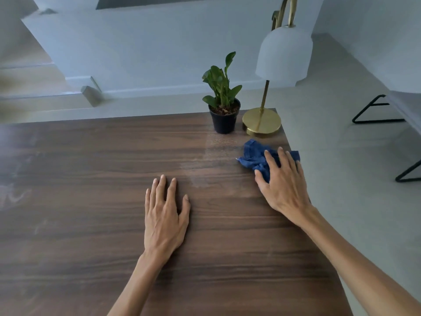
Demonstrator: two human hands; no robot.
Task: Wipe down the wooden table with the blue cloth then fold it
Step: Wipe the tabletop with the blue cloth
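Observation:
A crumpled blue cloth (254, 157) lies on the dark wooden table (91, 179) near its right edge. My right hand (282, 183) presses down on the cloth with fingers spread and nearly straight, covering its near part. My left hand (165, 213) rests flat on the bare tabletop in the middle, fingers straight, well apart from the cloth. A pale damp streak marks the wood to the left of the cloth.
A small green plant in a black pot (224, 118) and a brass lamp base (261, 122) with a white shade (284, 53) stand at the table's far right corner, just beyond the cloth. Black metal furniture legs (376, 110) stand on the floor right of the table.

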